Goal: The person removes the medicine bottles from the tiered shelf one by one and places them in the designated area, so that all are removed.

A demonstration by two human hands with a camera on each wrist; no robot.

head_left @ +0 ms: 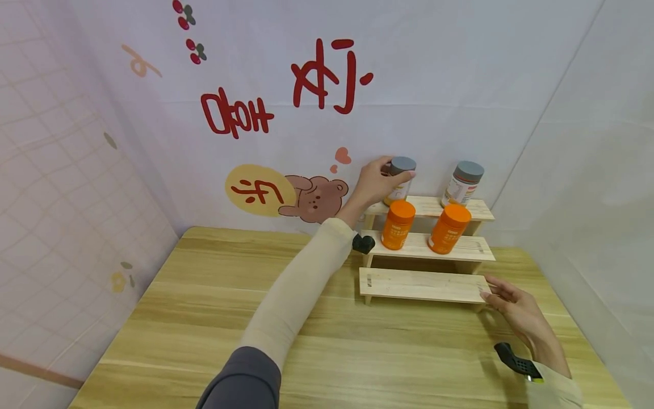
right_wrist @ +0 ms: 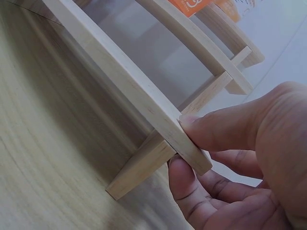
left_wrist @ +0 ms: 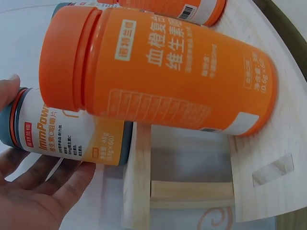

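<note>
My left hand point(head_left: 375, 183) grips a supplement bottle with a grey lid point(head_left: 402, 164) at the left end of the top step of a three-step wooden rack point(head_left: 424, 284). In the left wrist view its white and yellow label point(left_wrist: 62, 132) shows between thumb and fingers, the base close to the step. My right hand point(head_left: 523, 315) pinches the right end of the lowest step point(right_wrist: 139, 91), thumb above and fingers below. On the middle step stand a left orange bottle point(head_left: 397, 228) and a right orange bottle point(head_left: 448, 232). A second grey-lidded bottle point(head_left: 462, 184) stands at the top right.
The rack stands on a wood-grain table point(head_left: 219, 295), near its back edge. Behind rises a white wall covering point(head_left: 434, 74) with red characters and a cartoon bear point(head_left: 321, 200). More pale covering point(head_left: 608, 187) lines the right side.
</note>
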